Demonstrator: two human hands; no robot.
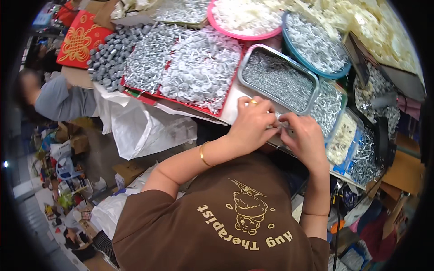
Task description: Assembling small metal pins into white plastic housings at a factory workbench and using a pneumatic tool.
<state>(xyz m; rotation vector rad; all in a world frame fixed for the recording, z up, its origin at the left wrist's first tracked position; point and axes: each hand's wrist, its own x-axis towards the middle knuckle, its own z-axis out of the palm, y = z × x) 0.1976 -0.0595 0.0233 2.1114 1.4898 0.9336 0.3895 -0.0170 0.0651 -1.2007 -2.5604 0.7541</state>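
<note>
Item: small metal part (276,124), pale and glinting, kind too small to tell; location, between the fingertips of both hands, at the near edge of the work table (233,110), just near of the steel tray (244,67) filled with fine grey metal pieces. Left hand (253,124): fingers curled and pressed together, tips pinching the part from the left; ring on one finger, gold bangle (204,155) at the wrist. Right hand (306,137): fingers bent, tips closing on the same part from the right; the contact itself is partly hidden. Governing relation: the two grips meet tip to tip, with the part lying across the gap, its long axis apparently left to right, neither hand clearly nearer. Surroundings: red tray (217,109) of silvery capped fasteners to the far left, blue bowl (312,67) of nails to the far right, clear bins (338,118) of parts right of the hands
</note>
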